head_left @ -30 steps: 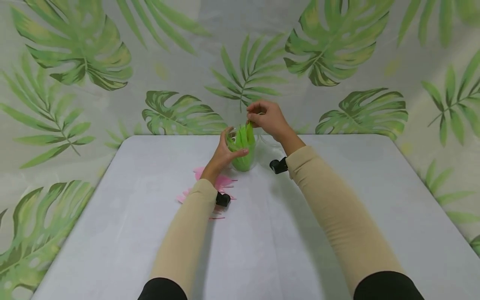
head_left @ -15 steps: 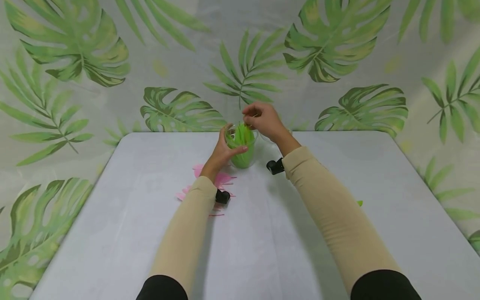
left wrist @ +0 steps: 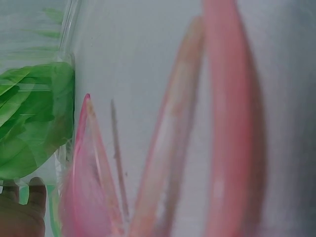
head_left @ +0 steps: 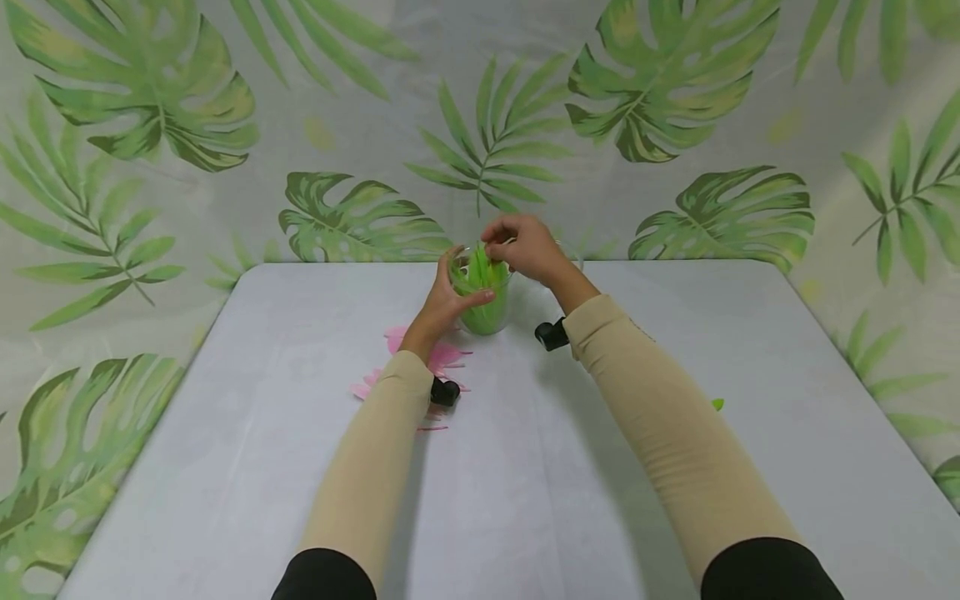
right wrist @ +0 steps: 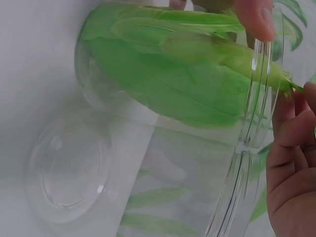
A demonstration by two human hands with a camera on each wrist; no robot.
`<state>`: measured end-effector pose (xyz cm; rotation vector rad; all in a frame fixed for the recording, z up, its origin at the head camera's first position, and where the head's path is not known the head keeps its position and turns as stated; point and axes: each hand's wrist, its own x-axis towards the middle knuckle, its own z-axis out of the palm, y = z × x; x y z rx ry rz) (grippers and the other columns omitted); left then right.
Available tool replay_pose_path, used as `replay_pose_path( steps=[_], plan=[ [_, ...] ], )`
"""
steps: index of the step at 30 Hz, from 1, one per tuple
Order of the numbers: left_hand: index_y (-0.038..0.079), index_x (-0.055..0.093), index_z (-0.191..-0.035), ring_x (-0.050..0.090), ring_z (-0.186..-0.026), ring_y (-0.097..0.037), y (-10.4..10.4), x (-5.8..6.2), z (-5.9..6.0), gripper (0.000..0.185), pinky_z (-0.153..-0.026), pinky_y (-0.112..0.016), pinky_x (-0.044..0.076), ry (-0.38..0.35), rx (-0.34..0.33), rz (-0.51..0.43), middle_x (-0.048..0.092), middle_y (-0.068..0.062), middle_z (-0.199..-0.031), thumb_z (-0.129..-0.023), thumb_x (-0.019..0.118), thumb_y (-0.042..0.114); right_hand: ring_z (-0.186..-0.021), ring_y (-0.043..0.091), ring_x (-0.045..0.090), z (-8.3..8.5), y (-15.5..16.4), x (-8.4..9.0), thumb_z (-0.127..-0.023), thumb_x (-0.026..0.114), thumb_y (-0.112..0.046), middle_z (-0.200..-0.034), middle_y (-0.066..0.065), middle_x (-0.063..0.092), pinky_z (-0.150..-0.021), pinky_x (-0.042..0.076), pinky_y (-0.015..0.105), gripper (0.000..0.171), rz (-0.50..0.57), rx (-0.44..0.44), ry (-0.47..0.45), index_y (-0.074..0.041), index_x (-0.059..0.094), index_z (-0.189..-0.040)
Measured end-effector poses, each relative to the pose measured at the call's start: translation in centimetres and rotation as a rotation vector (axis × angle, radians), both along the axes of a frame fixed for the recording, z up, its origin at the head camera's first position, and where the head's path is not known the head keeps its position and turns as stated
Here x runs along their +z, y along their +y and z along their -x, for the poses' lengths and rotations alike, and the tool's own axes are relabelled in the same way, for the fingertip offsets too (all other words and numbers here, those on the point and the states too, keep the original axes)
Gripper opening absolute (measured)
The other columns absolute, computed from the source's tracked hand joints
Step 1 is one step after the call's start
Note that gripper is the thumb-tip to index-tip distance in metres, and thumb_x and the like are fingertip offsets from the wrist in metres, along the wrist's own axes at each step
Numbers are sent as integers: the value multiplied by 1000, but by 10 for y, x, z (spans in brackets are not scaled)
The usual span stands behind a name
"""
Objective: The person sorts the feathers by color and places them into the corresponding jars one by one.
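In the head view my left hand [head_left: 442, 307] grips a clear jar [right wrist: 254, 116] from its left side, thumb across the front. Green feathers [right wrist: 148, 79] fill much of the jar. My right hand [head_left: 525, 247] is at the jar's mouth, and in the right wrist view it pinches the quill end of a yellowish-green feather [right wrist: 247, 59]. Most of that feather lies inside the jar. Several pink feathers [head_left: 444, 357] lie on the table beneath and beside my left wrist, partly hidden by the sleeve. Their pale pink quills [left wrist: 224, 123] loom blurred in the left wrist view.
A second clear jar [right wrist: 69, 173] stands right beside the first, mostly behind my right hand in the head view. A green tip [head_left: 717, 404] shows past my right sleeve on the white table [head_left: 255, 433]. A leaf-printed cloth [head_left: 360, 92] hangs behind the table.
My right hand has come down toward the jar's mouth, and the feather it pinches sits lower in the jar. The left hand keeps its grip. The green tip at right came into sight.
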<state>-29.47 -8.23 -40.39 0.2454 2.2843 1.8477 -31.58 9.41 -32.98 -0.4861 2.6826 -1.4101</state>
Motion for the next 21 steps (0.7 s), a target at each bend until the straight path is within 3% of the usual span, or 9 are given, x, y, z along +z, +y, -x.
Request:
replay_pose_path(
  steps=[2,9,21],
  plan=[
    [28,9,-158,21,-153,-31,0,3,-1,99,-123,-54,22,-8,-5,-1,16,-10,-166,-85,76,25,-89,23,64,0,0,0,-98,59,-14,-108,12,66,-64,49,27,20,-12,2,-7,-6,67,-116],
    [36,11,-156,21,-153,-28,-1,-21,16,100,-123,-54,21,30,18,-25,18,-4,-166,-83,79,31,-92,25,66,-2,1,3,-98,60,-14,-109,12,66,-65,50,28,20,-46,17,-14,-7,67,-116],
    [40,14,-154,24,-152,-29,3,-25,16,99,-121,-55,25,27,42,-21,20,-4,-165,-81,80,35,-92,25,65,-3,4,0,-98,59,-12,-110,13,66,-67,51,28,20,-66,26,-1,-6,67,-115]
  ],
)
